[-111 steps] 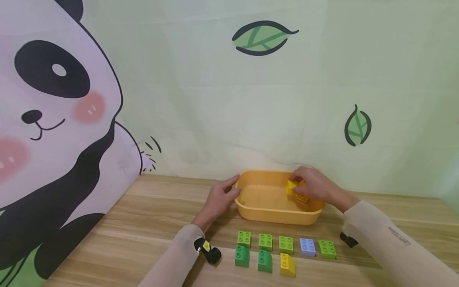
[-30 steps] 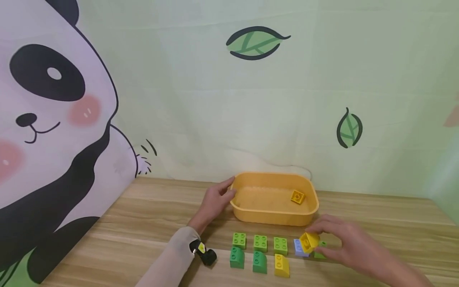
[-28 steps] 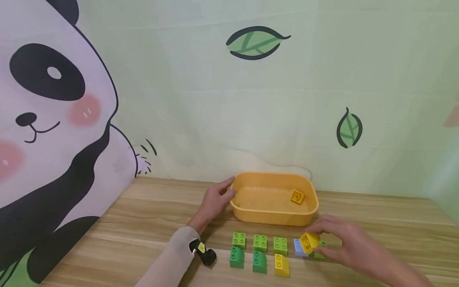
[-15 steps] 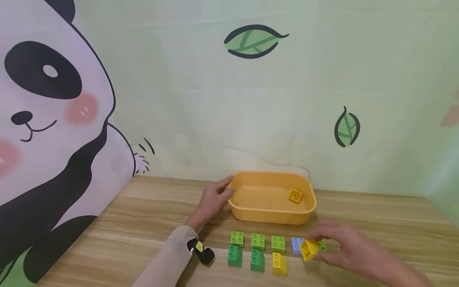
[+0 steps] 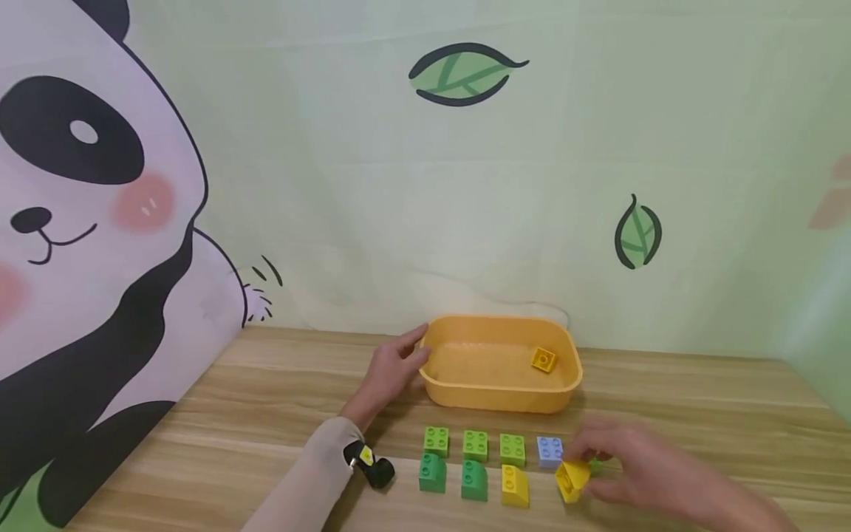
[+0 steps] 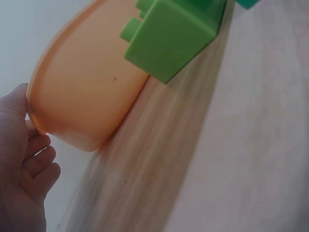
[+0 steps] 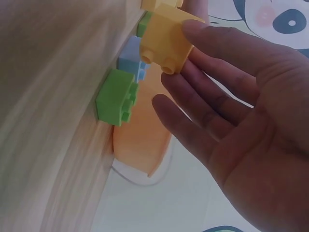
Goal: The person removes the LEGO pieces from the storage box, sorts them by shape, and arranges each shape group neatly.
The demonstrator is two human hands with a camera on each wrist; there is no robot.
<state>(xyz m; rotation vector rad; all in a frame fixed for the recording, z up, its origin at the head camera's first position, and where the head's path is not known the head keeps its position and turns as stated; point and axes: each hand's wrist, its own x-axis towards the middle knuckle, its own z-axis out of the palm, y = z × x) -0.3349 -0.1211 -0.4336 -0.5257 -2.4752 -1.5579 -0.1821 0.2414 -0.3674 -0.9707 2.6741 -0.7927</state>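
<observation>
My right hand (image 5: 638,465) pinches a yellow sloped toy brick (image 5: 572,480) between thumb and fingertips, at the right end of the front row of bricks. In the right wrist view the yellow brick (image 7: 166,38) is tilted, its studs pointing down. Beside it in that row are a yellow sloped brick (image 5: 515,486) and two dark green curved bricks (image 5: 432,473). Behind stand three light green bricks (image 5: 475,445), a light blue brick (image 5: 549,451) and another green brick (image 7: 116,96), mostly hidden by my hand in the head view. My left hand (image 5: 388,369) grips the left rim of an orange tub (image 5: 499,399).
Inside the tub, towards its right, lies one yellow brick (image 5: 544,360), underside up. The tub stands at the back of the wooden table (image 5: 279,414), near a backdrop printed with a panda (image 5: 100,222) and leaves. A small black camera (image 5: 375,469) sits on the left wrist.
The right hand has brought the yellow brick out of the tub, over the back row, and then down towards the front row. My left hand has stayed at the tub's rim.
</observation>
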